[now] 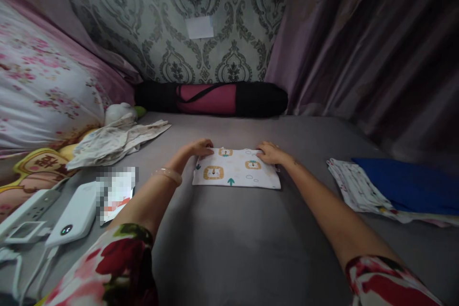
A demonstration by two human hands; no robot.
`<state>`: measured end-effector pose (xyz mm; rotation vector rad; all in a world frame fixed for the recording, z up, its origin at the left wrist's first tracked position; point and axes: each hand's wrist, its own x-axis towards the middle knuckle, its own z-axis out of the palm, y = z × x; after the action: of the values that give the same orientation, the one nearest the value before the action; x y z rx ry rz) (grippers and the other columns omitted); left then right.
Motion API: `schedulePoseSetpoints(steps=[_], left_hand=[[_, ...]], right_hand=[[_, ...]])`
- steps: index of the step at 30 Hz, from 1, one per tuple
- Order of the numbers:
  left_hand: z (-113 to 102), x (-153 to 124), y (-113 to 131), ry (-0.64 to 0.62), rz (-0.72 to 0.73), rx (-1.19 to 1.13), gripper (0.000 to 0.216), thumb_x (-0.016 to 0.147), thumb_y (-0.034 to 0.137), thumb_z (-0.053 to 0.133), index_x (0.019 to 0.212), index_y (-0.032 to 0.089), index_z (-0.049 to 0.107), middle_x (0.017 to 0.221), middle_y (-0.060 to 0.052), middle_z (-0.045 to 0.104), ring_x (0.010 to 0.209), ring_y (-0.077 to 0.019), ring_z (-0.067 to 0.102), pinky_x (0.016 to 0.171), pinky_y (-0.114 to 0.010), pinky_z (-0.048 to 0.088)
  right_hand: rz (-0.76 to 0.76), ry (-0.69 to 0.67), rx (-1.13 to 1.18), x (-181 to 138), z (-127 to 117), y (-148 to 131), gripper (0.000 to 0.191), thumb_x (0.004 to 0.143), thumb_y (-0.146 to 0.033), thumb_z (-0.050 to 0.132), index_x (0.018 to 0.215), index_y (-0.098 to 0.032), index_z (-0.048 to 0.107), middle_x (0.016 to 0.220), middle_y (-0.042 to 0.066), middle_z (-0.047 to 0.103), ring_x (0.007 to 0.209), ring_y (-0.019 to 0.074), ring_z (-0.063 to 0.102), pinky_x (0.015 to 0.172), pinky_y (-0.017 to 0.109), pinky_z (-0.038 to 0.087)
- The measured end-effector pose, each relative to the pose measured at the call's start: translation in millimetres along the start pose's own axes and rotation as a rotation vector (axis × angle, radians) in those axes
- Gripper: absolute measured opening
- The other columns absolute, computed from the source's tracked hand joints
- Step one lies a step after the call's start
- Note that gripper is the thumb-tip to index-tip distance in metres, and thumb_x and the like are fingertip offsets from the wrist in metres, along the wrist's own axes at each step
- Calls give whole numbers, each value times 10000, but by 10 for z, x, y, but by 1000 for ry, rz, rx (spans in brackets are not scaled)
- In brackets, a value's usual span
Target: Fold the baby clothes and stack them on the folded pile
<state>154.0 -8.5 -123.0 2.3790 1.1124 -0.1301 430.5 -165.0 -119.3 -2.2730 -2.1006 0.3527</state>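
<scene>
- Lion-print cloth (236, 168), folded into a flat rectangle, lies in front of you on the broad grey sheet (229, 239), between your two hands.
- Across the far edge of that sheet you have a long black-and-maroon bag (208, 99).
- To your right, blue fabric (412, 184) lies folded, partly over white printed fabric (353, 184).
- To your left, a crumpled pale cloth (114, 141) is spread out.
- Your left hand (201, 147) is at the lion-print cloth's far left corner, your right hand (271, 152) at its far right corner; both touch it, but you cannot tell whether either grip is clamped on it.
- Beside your left forearm lies a white power bank (75, 210), its display lit.
- A pale bangle (170, 175) circles that forearm.
</scene>
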Motion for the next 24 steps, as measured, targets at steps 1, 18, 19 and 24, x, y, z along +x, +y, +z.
schedulePoseSetpoints(steps=[1,18,19,24], left_hand=[[-6,13,7,-16,-2,-13,365,718,319,548,1020,135,639,922,-53,679,811,-173,611,706,-235,475],[-959,-663,428,68,295,-377,263,701,389,663,855,175,655,770,-11,675,696,-144,598,651,-247,460],[-1013,-709,474,131,322,-370,270,714,393,660,868,171,651,779,-15,673,697,-141,597,652,-248,463],[-866,-905,532,424,460,-221,269,800,369,581,951,154,639,853,-36,672,765,-144,607,713,-258,481]], right_hand=[[7,-18,6,26,-27,2,367,881,-313,465,1200,-220,622,1240,125,565,1185,293,489,972,424,367],[-229,60,434,-358,-1004,230,322,769,-418,609,933,-147,668,831,47,676,727,164,590,627,259,444],[-244,128,442,-410,-1097,237,320,769,-423,612,939,-158,668,847,45,676,744,168,591,644,267,449],[-359,456,276,-724,-1131,215,246,806,-269,577,1025,-183,650,1008,72,650,936,216,568,834,347,439]])
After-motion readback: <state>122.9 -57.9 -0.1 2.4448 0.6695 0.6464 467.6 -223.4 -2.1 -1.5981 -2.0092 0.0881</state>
